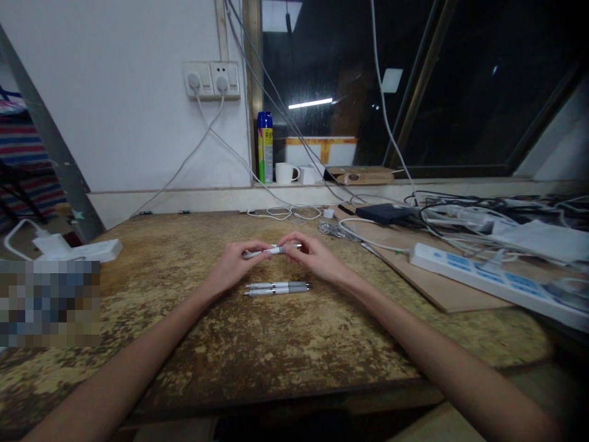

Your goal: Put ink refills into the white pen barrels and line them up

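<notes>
Just above the worn wooden table (276, 350), a white and grey pen (275, 250) is held level between both hands. My left hand (235, 263) pinches its left end between thumb and fingers. Around the grey part on the right, my right hand (307, 253) is closed, and its fingers cover some of the barrel. Closer to me, two similar pens lie side by side on the table: a farther pen (280, 285) and a nearer pen (276, 291). Their grey parts and tips point to the right.
A white power strip (488, 279) and a brown board (442, 296) lie on the right, among tangled cables. Another white power strip (103, 250) is at the left. Along the sill stand a spray can (265, 147), a white mug (286, 173) and a cardboard box (363, 175).
</notes>
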`<state>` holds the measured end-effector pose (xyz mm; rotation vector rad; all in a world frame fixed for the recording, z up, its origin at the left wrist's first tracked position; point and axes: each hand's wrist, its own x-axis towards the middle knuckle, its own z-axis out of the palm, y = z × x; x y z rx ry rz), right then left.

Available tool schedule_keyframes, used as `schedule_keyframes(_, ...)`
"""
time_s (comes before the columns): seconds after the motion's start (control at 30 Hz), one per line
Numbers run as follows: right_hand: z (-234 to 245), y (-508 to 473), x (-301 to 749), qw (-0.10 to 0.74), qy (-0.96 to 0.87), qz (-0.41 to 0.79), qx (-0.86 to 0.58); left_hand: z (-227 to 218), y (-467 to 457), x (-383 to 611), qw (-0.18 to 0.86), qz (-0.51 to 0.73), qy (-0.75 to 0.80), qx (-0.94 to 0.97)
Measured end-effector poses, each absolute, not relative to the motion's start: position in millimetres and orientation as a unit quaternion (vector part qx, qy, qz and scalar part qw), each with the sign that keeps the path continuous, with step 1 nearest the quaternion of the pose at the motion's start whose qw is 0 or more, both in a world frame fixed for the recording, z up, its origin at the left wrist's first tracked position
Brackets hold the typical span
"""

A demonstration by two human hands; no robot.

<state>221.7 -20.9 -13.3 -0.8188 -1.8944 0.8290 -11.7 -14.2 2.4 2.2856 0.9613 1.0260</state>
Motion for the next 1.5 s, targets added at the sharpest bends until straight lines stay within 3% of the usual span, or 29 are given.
schedule_keyframes(0.2, -3.9, -27.8, 222.4, 0.430, -0.755, 0.385, -0.311, 10.6, -11.7, -14.2, 0.251, 0.367, 0.366, 0.818)
schedule_keyframes(0.4, -4.0, -27.7, 215.9, 0.442, -0.736, 0.418, -0.299, 8.5, -7.6, -16.0, 0.388, 0.365, 0.426, 0.731)
schedule_keyframes(0.6, -10.4, -27.2, 206.9, 0.451, -0.734, 0.395, -0.320, 0.0, -2.3, -14.0, 0.493, 0.411, 0.379, 0.667)
schedule_keyframes(0.8, 1.3, -18.4, 186.1, 0.537, -0.701, 0.336, -0.328, 1.3, -2.2, -7.2, 0.400, 0.393, 0.333, 0.758)
schedule_keyframes(0.93, 13.7, -12.5, 164.7, 0.521, -0.694, 0.391, -0.307, 4.4, -4.9, -5.5, 0.326, 0.385, 0.323, 0.800)
schedule_keyframes(1.03, 20.2, -10.9, 151.4, 0.522, -0.674, 0.425, -0.305, 4.8, -5.0, -6.0, 0.314, 0.400, 0.324, 0.798)
schedule_keyframes(1.27, 24.9, -8.6, 155.8, 0.654, -0.536, 0.464, -0.265, -4.6, 7.6, -15.1, 0.271, 0.484, 0.384, 0.738)
schedule_keyframes(1.5, 23.3, -6.3, 182.4, 0.651, -0.488, 0.536, -0.225, -14.2, 14.8, -23.9, 0.273, 0.465, 0.411, 0.735)
